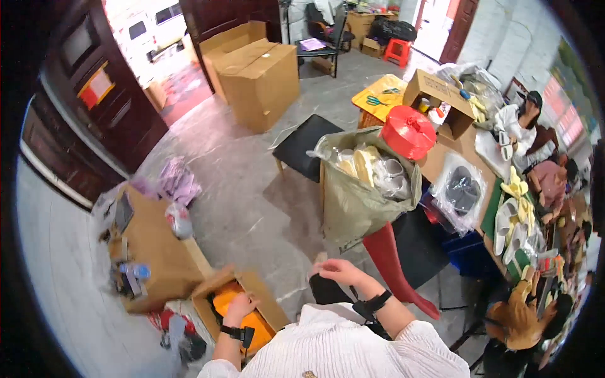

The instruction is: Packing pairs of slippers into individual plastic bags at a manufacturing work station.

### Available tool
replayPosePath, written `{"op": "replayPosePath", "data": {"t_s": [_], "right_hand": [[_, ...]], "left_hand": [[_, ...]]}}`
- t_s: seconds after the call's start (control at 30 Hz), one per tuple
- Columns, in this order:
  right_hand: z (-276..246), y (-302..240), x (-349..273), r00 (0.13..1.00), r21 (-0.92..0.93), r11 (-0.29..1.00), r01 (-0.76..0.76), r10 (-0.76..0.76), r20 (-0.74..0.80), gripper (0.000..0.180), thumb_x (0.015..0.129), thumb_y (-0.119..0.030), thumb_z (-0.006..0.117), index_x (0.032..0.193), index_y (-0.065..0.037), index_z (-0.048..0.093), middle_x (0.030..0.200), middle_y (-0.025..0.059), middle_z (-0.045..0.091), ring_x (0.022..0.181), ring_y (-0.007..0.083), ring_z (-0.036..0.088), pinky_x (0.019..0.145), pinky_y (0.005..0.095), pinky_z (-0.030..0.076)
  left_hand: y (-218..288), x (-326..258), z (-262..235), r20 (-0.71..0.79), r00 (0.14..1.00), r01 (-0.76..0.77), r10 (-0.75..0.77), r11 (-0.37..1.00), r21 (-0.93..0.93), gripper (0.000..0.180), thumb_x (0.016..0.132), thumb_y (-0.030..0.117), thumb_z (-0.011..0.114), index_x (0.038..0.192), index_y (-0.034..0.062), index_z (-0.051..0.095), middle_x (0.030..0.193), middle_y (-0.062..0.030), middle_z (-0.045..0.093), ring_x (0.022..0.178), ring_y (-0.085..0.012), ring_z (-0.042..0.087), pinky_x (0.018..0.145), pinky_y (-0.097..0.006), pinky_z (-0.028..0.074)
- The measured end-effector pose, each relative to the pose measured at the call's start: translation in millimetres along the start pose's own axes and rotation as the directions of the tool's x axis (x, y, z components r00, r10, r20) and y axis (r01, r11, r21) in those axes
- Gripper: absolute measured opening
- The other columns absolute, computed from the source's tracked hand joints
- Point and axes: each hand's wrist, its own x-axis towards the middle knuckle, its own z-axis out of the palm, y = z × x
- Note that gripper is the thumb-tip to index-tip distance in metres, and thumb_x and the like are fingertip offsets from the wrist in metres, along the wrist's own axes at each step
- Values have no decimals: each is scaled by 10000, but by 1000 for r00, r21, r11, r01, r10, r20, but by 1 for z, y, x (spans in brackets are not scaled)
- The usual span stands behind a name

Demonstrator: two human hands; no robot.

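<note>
My left hand (241,307) is over an open cardboard box (268,291) at the lower left, against the orange material (225,296) inside. Its fingers are bent and slightly apart, with no grip on the material visible. In front of my body, my right hand (342,272) is raised above the floor, its fingers curled and pinched together. Whatever they hold, if anything, is too small to make out. Dark bands circle both wrists.
A large bag of wrapped slippers (343,217) stands ahead, with red tape (408,132) at its top. A dark stool (302,148) is beside it. People sit along the slipper-covered table (488,189) at right. Big cartons (261,82) stand near the open door.
</note>
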Motion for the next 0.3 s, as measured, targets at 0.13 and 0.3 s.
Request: {"op": "replayPosePath", "data": {"t_s": [0.13,0.3], "right_hand": [[-66,-19,66,989,299,954,-10,53,-135,362,922,-251,671,1195,-16,636,1034,52,687,955,133,630,834,290,512],[-156,-27,150,905,525,851,-5,228,-359,401,922,-291,679,1214,-23,622,1067,46,682,969,151,624,822,312,517]], "left_hand": [[70,122,-52,-44,945,-317,323,942,111,537,811,419,711,1215,73,637,1165,-177,659,1130,-334,595,1006,-435,455],[216,250,-102,1,697,-687,717,668,287,715,764,391,770,1371,124,504,1410,-234,481,1309,-395,452,1102,-442,377]]}}
